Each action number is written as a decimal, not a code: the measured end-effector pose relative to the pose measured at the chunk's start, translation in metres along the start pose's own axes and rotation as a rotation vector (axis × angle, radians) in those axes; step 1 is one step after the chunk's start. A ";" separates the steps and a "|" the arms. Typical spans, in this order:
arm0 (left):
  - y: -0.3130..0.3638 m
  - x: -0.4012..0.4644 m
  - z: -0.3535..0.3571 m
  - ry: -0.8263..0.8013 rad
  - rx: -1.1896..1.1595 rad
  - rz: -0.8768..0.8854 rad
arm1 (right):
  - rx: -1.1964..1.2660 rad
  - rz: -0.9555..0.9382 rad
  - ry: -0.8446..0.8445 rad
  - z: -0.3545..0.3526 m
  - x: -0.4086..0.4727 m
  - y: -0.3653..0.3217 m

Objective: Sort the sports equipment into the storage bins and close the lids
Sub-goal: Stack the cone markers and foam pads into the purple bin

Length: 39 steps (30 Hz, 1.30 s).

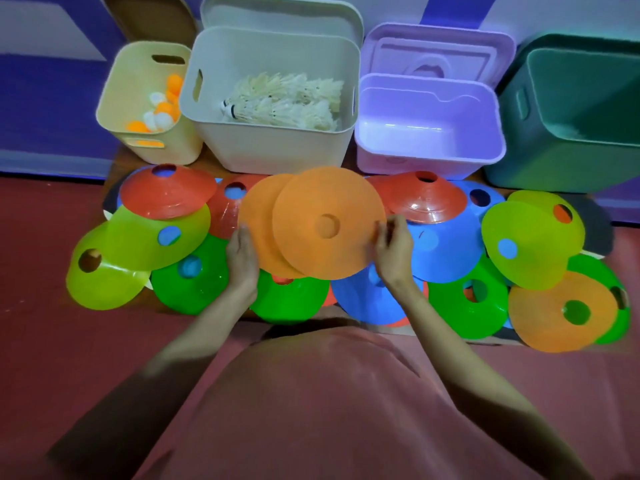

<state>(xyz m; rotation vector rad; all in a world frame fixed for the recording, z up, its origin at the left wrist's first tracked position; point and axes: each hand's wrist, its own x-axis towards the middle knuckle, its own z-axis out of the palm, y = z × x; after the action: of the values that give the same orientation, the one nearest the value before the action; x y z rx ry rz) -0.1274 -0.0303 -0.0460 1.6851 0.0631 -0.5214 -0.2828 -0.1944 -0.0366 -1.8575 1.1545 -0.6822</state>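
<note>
Two orange disc cones are lifted above the pile and overlap each other. My left hand (242,258) grips the rear orange cone (259,223) at its left edge. My right hand (393,251) pinches the front orange cone (329,223) at its right rim. Below them lie several cones in red (166,195), yellow-green (526,244), green (190,275) and blue (446,247). Behind stand the yellow bin (114,109) with ping-pong balls, the white bin (270,147) with shuttlecocks, the empty purple bin (429,161) and the dark green bin (568,133).
The bins' lids lean upright behind them against the purple wall: a tan lid (149,15), a white lid (280,15) and a purple lid (440,53). Another orange cone (547,320) lies at the right. The floor mat (45,271) is red.
</note>
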 end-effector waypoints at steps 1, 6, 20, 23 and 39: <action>0.001 -0.002 0.002 -0.009 -0.021 -0.021 | -0.001 -0.038 -0.035 0.005 0.000 -0.002; 0.003 -0.014 0.003 0.000 -0.087 -0.024 | -0.009 -0.154 -0.167 0.027 0.000 -0.010; 0.016 0.040 -0.128 0.393 -0.148 0.121 | -0.087 -0.271 -0.238 0.138 -0.002 -0.077; 0.012 0.065 -0.176 0.456 -0.117 0.080 | -0.225 -0.410 -0.387 0.182 -0.006 -0.096; 0.024 0.115 -0.291 0.458 -0.103 -0.003 | -0.929 -0.772 -0.514 0.350 -0.009 -0.150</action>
<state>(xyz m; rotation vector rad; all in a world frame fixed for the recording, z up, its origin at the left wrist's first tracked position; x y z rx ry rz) 0.0712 0.2130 -0.0403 1.6743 0.4175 -0.1236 0.0550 -0.0246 -0.0874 -3.0795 0.3630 0.0371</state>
